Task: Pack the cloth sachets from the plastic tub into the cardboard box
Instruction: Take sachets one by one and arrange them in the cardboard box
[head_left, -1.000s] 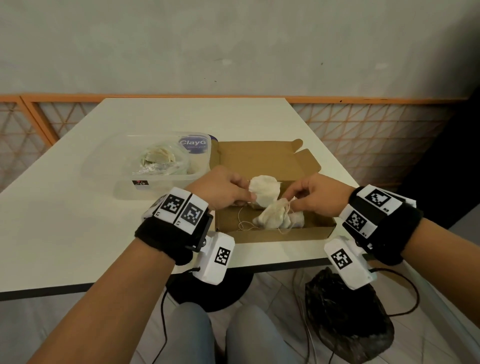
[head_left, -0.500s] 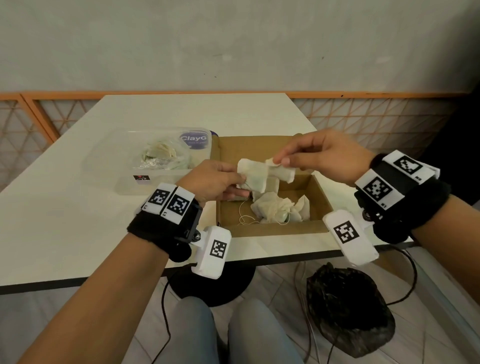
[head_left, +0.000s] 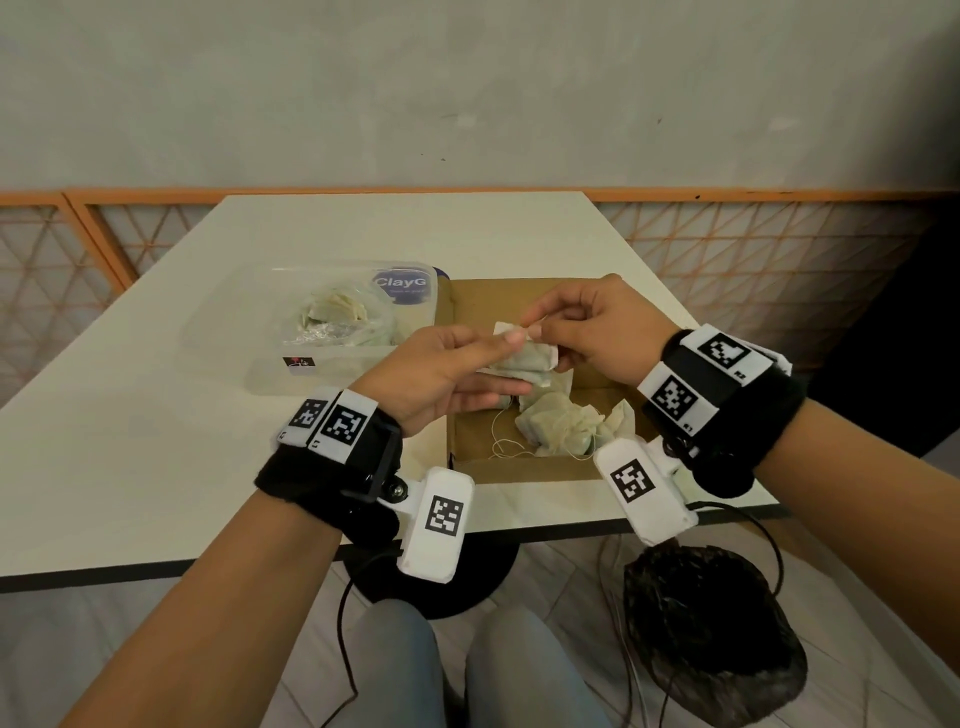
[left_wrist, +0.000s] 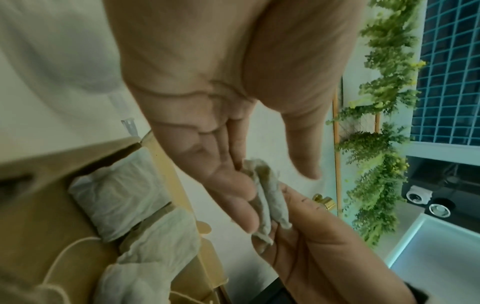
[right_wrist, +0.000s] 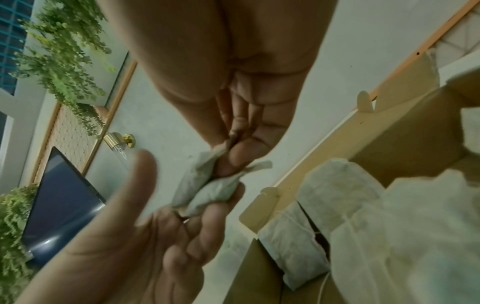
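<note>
Right hand (head_left: 597, 332) pinches two sachets (head_left: 535, 358) by the tops, flat left hand (head_left: 441, 374) cradles them, probably squaring them over box (head_left: 524, 470).

Right hand (right_wrist: 233, 72) pinches a sachet (right_wrist: 205, 185) (propped on the left hand (right_wrist: 130, 246)) near the cardboard box (right_wrist: 405, 133).

The left hand (head_left: 441, 374) and right hand (head_left: 597, 332) have raised a sachet (head_left: 530, 358) above the cardboard box (head_left: 524, 470).
</note>
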